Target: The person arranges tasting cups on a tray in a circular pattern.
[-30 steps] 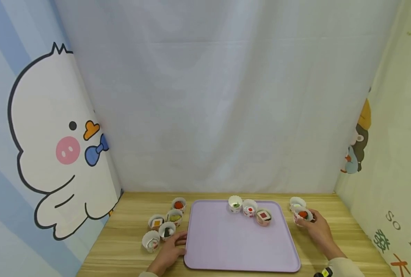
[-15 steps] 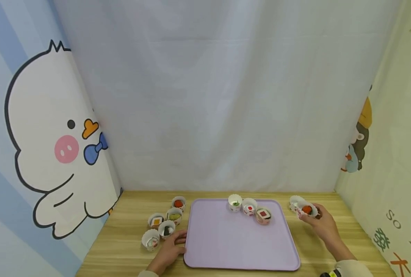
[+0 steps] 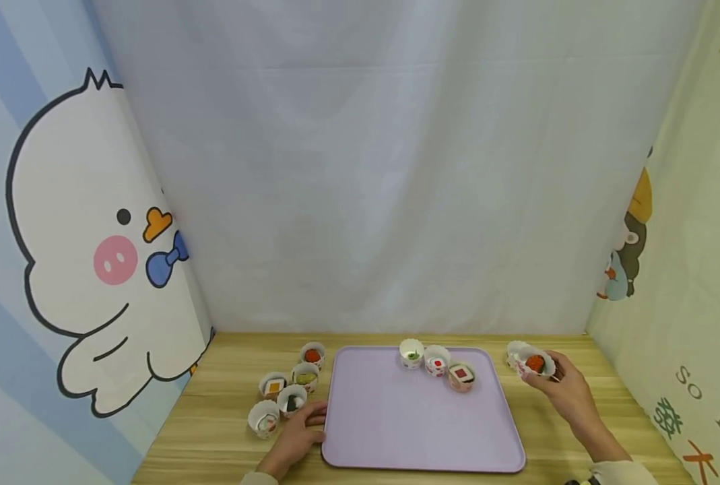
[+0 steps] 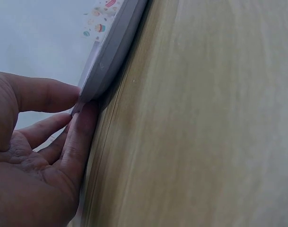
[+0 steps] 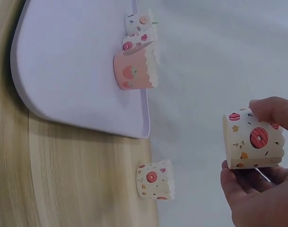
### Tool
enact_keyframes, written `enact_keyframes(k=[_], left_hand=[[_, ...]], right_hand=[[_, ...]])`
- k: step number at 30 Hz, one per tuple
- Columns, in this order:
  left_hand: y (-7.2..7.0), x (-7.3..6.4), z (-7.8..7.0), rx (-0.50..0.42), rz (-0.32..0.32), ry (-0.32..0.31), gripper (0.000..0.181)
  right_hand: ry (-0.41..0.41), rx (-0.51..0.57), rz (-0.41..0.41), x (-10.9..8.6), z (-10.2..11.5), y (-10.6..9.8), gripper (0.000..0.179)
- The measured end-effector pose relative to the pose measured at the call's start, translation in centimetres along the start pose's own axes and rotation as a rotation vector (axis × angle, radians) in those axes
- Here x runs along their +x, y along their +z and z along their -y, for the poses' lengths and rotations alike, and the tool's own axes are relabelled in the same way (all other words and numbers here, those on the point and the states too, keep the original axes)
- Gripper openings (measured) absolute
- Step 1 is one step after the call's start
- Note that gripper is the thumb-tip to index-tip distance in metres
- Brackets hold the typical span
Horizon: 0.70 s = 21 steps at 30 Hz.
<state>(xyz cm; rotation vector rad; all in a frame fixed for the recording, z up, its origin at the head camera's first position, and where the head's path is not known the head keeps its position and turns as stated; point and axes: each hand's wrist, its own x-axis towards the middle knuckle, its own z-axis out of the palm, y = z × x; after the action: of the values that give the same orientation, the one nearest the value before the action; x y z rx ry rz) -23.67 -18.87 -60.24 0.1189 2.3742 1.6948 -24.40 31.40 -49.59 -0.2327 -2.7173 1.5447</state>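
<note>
In the head view, my right hand (image 3: 568, 394) grips a paper baking cup (image 3: 532, 365) with an orange-red topped piece in it. The right wrist view shows this cup (image 5: 252, 141) held in the air, its side printed with doughnuts, thumb on one side and fingers on the other. Another printed cup (image 5: 155, 180) stands on the table, right of the tray; in the head view the held cup partly covers it. My left hand (image 3: 296, 438) is at the left edge of the lilac tray (image 3: 420, 431); thumb and fingertips pinch the tray's rim (image 4: 103, 71) in the left wrist view.
Along the tray's far side stand a cup with a green bit (image 3: 411, 354), one with a red square (image 3: 437, 362) and a pink cup (image 3: 461, 377). Several filled cups (image 3: 293, 401) cluster on the wooden table (image 3: 196, 417) left of the tray. A grey curtain (image 3: 396, 202) hangs behind.
My right hand has lifted the cup with the orange-red piece and shifted it slightly right and away. The left hand keeps its place at the tray edge.
</note>
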Motion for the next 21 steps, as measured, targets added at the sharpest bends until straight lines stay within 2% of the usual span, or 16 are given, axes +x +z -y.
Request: enact_keyframes(k=[10,21], left_hand=[[0.0,0.0,-0.1,0.0,-0.005,-0.004,0.064],[0.0,-0.1,-0.2,-0.005,-0.005,0.007,0.064]], right_hand=[[-0.076,0.026,0.012,-0.7,1.4,1.4,0.078],[-0.115,0.025,0.004,-1.6,1.4,4.0,0.068]])
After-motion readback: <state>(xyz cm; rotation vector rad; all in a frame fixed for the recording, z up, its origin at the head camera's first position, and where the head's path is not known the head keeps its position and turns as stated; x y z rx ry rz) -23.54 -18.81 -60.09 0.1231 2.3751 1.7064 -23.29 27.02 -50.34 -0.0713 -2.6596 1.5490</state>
